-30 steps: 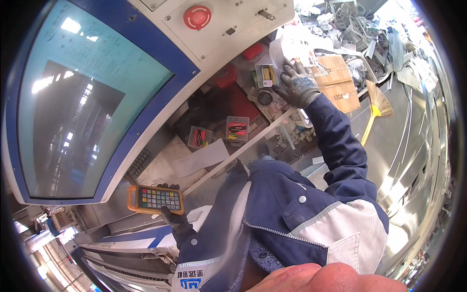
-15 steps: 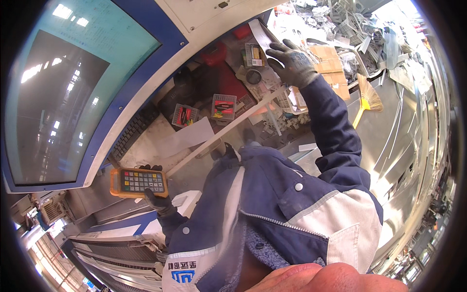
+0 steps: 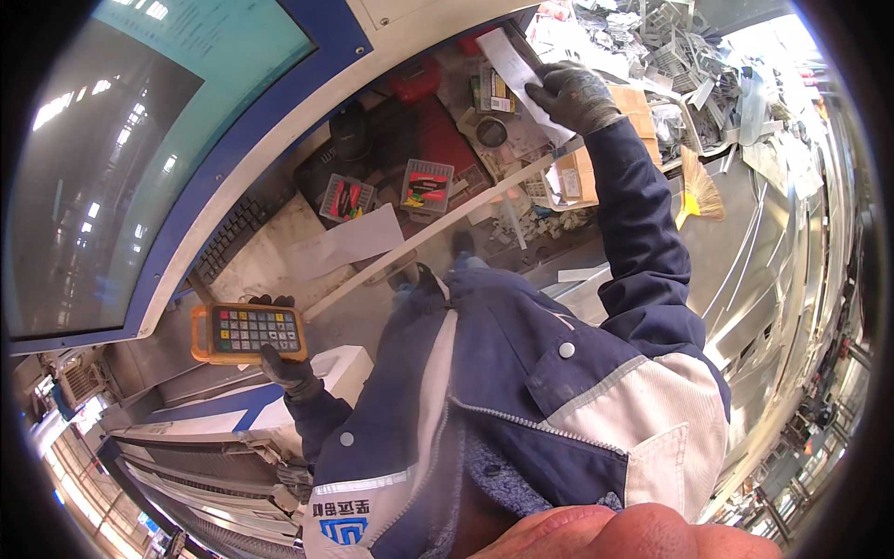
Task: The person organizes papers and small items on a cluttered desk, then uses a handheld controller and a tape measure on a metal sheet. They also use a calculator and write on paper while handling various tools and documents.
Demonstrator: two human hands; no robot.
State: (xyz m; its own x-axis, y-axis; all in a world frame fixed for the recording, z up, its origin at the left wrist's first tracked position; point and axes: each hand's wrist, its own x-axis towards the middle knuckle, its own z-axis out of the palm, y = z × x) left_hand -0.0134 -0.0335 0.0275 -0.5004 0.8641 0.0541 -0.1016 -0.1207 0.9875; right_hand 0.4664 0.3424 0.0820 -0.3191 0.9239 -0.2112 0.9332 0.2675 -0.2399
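Observation:
My left hand [image 3: 291,373], in a dark glove, grips a handheld keypad controller [image 3: 256,333] with an orange casing and rows of coloured keys. The thumb lies on its near edge; dark fingertips show past the far edge. At the upper right, my gloved right hand [image 3: 579,99] pinches the edge of a long white sheet of paper [image 3: 514,67] above the cluttered shelf. Beside that paper lie a small box with a yellow label [image 3: 500,90] and a round dark object [image 3: 491,131].
A large screen [image 3: 140,177] in a blue frame fills the upper left, with a keyboard [image 3: 231,238] below. Two clear boxes [image 3: 427,184] [image 3: 346,197] hold red-and-black pieces. Another white sheet [image 3: 349,240] lies nearby. A broom [image 3: 698,191] and scrap metal [image 3: 675,56] are at right.
My right hand's spread fingers have closed on the white paper, whose lower end now shows below the hand. My left hand still holds the controller, slightly farther left in view.

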